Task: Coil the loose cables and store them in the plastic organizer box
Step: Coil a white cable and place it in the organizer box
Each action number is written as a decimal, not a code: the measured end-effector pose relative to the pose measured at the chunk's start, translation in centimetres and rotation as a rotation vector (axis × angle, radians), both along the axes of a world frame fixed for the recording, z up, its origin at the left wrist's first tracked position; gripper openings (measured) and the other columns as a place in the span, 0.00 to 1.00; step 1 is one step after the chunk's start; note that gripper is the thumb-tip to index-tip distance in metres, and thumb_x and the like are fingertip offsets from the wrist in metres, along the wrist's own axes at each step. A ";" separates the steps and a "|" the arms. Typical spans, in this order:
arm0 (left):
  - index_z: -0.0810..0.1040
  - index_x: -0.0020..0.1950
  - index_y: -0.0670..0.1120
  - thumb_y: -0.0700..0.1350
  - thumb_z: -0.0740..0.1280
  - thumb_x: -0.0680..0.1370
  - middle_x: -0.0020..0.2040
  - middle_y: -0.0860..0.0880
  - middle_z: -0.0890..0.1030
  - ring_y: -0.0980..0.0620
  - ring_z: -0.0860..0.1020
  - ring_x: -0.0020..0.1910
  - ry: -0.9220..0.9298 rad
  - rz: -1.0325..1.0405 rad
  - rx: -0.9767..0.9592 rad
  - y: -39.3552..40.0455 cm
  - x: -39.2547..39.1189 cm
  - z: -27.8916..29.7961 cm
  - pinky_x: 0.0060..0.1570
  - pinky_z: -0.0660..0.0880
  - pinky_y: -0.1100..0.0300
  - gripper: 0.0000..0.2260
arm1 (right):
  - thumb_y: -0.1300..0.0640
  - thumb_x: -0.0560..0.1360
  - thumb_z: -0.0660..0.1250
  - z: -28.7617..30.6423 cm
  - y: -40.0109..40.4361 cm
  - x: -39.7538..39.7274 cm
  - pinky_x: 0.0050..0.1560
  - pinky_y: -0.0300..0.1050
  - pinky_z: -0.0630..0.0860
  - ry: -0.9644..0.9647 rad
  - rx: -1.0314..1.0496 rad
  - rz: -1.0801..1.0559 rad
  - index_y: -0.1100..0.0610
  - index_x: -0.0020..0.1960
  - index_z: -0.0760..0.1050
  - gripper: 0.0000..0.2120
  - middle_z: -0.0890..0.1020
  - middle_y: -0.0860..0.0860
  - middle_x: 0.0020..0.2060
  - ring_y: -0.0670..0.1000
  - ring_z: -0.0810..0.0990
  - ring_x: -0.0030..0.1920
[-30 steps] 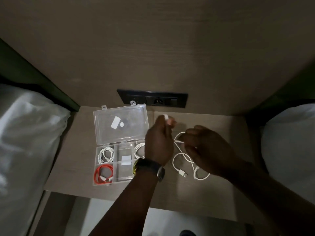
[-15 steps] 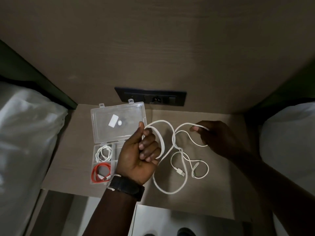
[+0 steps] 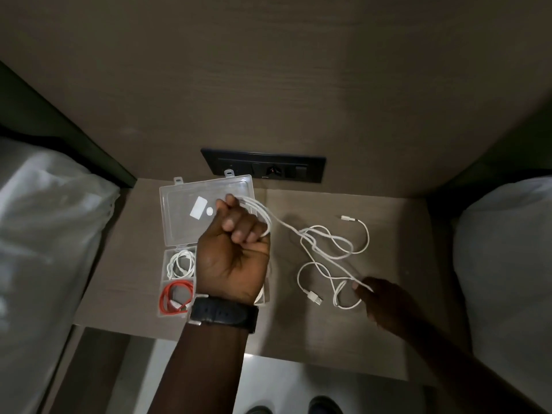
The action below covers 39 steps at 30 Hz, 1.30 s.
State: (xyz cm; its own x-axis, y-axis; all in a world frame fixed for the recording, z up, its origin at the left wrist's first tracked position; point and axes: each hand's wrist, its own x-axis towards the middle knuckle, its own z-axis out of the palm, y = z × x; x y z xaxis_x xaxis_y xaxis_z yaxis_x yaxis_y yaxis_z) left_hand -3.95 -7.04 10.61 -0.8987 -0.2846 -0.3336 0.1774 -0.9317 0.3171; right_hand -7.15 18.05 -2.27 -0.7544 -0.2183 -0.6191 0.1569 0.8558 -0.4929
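Note:
A long white cable (image 3: 328, 249) lies in loose loops on the bedside table (image 3: 388, 339). My left hand (image 3: 233, 252) is a fist over the clear organizer box (image 3: 179, 222), with a few turns of that cable wound around its fingers. My right hand (image 3: 379, 297) pinches a strand of the same cable near the table's front right. The box's lid is open toward the wall. One left compartment holds a coiled white cable (image 3: 180, 262), and the one in front of it a coiled red cable (image 3: 176, 298). My left hand hides the right compartments.
A black socket panel (image 3: 263, 168) sits in the wall behind the box. White pillows lie on the left (image 3: 44, 234) and right (image 3: 507, 264). The cable's USB plug (image 3: 315, 297) and small plug (image 3: 346, 218) rest on the table. My shoes (image 3: 298, 407) show below.
My left hand has wound more cable around its fingers. My right hand has moved from the far loop down toward the table's front, drawing a strand with it.

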 end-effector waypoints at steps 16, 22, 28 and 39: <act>0.73 0.38 0.46 0.48 0.55 0.82 0.23 0.54 0.65 0.58 0.62 0.18 -0.180 -0.319 -0.032 4.5 0.9 -0.7 0.24 0.52 0.65 0.15 | 0.54 0.82 0.57 8.9 -8.1 -3.7 0.57 0.52 0.77 0.201 -0.817 0.209 0.57 0.61 0.76 0.13 0.83 0.53 0.52 0.50 0.82 0.53; 0.75 0.43 0.45 0.44 0.50 0.83 0.30 0.52 0.70 0.56 0.68 0.27 -0.018 -0.046 0.135 2.3 -0.1 -0.7 0.31 0.67 0.64 0.16 | 0.53 0.80 0.60 5.9 -7.2 -1.7 0.37 0.44 0.75 0.152 -0.615 0.326 0.46 0.43 0.75 0.09 0.78 0.47 0.30 0.44 0.77 0.30; 0.76 0.50 0.42 0.41 0.55 0.83 0.36 0.48 0.77 0.51 0.76 0.34 -0.176 0.092 -0.600 1.9 -1.2 -2.8 0.39 0.76 0.58 0.11 | 0.51 0.79 0.60 7.3 -6.2 -0.2 0.40 0.53 0.77 0.428 -0.418 0.563 0.49 0.43 0.69 0.06 0.81 0.49 0.33 0.51 0.81 0.37; 0.78 0.39 0.42 0.53 0.57 0.82 0.25 0.51 0.67 0.55 0.62 0.22 -0.375 -0.543 -0.979 4.3 0.5 -2.6 0.24 0.58 0.63 0.20 | 0.50 0.74 0.71 9.6 -6.0 -5.0 0.43 0.46 0.75 0.694 -0.555 0.441 0.52 0.45 0.81 0.06 0.80 0.47 0.41 0.47 0.79 0.43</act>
